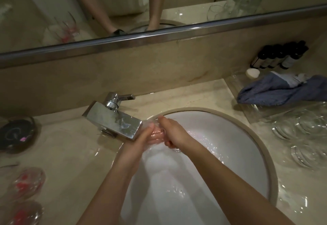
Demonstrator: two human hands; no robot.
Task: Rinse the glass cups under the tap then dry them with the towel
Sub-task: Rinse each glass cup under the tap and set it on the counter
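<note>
- On my far left, two glass cups with red marks (26, 184) stand on the beige stone counter (70, 163), with a dark round dish (16, 133) behind them.
- The chrome tap (113, 120) juts out over the white basin (221, 154), and water is running into it.
- My left hand (139, 141) and right hand (173, 132) meet right under the spout, both wrapped around a clear glass cup (156, 134); it is blurred by the stream and shows my fingers pink through its wall.
- Water sheets across the basin below the hands.
- To the right, more clear glasses (300, 136) sit near the basin's rim, on the counter.
- Behind them, a blue towel (283, 92) lies crumpled on a clear tray (251, 111), beside a white soap bar (252, 73) and a row of dark bottles (279, 56).
- A mirror (159, 0) with a metal edge runs along the wall above.
</note>
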